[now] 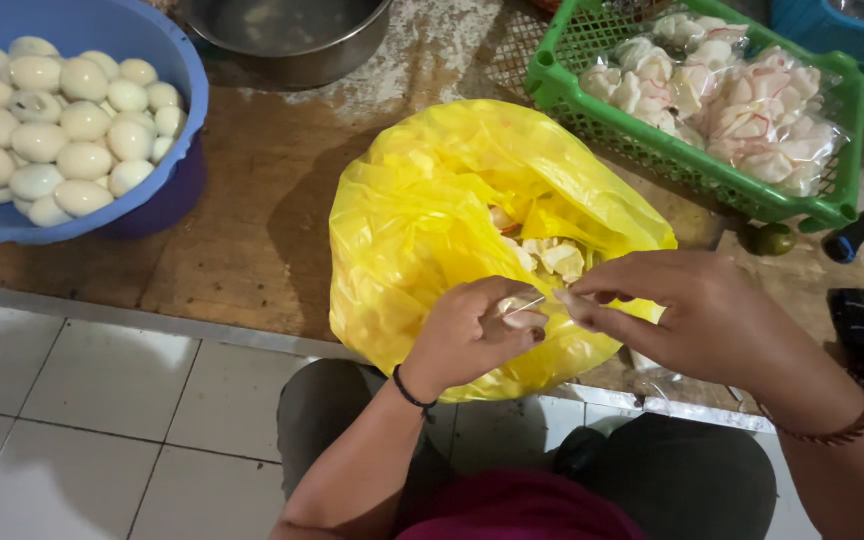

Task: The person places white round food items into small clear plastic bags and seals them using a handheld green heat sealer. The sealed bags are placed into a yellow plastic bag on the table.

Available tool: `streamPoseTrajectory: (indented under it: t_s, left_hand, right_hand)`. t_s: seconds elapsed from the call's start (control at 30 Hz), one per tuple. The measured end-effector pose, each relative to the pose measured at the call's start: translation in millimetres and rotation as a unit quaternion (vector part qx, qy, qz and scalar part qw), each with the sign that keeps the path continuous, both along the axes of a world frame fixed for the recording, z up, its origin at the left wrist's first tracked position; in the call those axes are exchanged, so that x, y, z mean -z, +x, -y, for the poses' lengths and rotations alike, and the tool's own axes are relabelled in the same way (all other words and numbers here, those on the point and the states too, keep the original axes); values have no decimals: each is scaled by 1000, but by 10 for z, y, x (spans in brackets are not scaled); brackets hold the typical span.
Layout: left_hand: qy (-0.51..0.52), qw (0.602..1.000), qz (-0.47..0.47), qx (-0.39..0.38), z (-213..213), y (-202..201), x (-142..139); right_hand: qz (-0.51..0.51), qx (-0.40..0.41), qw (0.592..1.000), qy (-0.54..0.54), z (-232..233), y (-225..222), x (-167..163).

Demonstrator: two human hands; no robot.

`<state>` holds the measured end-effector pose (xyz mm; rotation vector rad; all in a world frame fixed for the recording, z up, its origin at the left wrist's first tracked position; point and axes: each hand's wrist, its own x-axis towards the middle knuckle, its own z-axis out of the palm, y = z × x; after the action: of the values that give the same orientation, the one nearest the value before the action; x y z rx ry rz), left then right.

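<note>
A big yellow plastic bag [432, 200] lies open on the wooden board, with pale crackers [552, 258] showing in its mouth. In front of the bag my left hand [472, 335] pinches a small clear plastic packet [524, 305] between thumb and fingers. My right hand [687, 310] meets it from the right, its fingertips pinching the other end of the same clear packet. Both hands hover over the bag's near edge, above my lap.
A blue basin [177, 70] full of peeled white eggs sits at the far left. A metal bowl [287, 45] stands behind the bag. A green plastic basket [822, 200] at the right holds clear packets of white-and-pink crackers. White floor tiles lie below the board.
</note>
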<state>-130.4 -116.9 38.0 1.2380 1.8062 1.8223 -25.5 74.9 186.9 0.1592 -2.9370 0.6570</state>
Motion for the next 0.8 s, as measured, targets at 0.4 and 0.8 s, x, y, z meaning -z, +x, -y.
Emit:
streamPoseTrajectory:
  t_s: [0.4,0.8]
  left_hand:
    - [-16,999,-24,-14,-30,16,-18]
    - [-42,995,-70,-52,-60,86,-25]
  right_hand:
    - [208,49,975,58,-75,-56,-29]
    - [193,128,970,-68,-5,-122,31]
